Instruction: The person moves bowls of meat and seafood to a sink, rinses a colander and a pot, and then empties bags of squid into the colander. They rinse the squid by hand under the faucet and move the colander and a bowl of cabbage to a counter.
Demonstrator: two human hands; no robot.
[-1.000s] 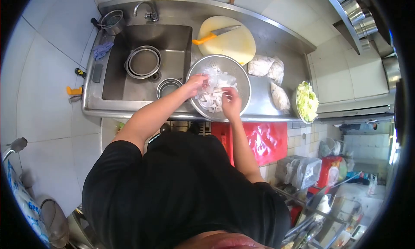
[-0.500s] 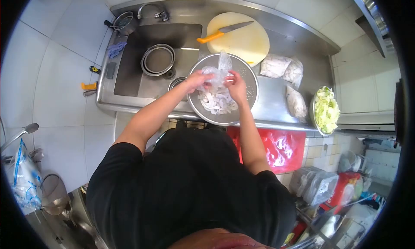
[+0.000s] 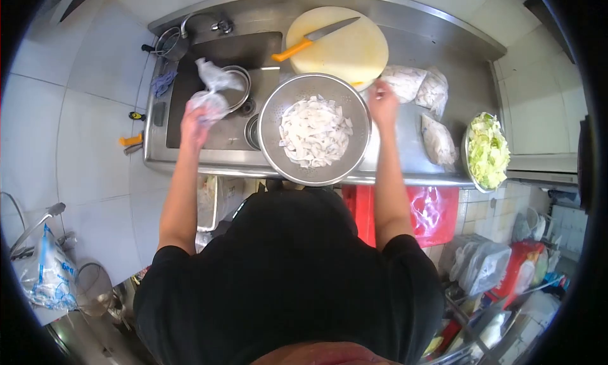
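Note:
A perforated metal colander on the counter holds a heap of white sliced pieces. Over the sink, my left hand is closed on a clear plastic bag that looks emptied. My right hand is raised just right of the colander, near the filled plastic bags; its fingers are blurred, so I cannot tell whether they hold anything. Behind the colander lies a round cutting board with an orange-handled knife on it.
The sink holds metal bowls. Another filled bag lies on the right of the counter, beside a bowl of chopped green leaves. A red plastic sheet is below the counter's front edge.
Both hands have left the colander. My left hand has moved left over the sink with the plastic bag, and my right hand has moved right. More white pieces now show in the colander.

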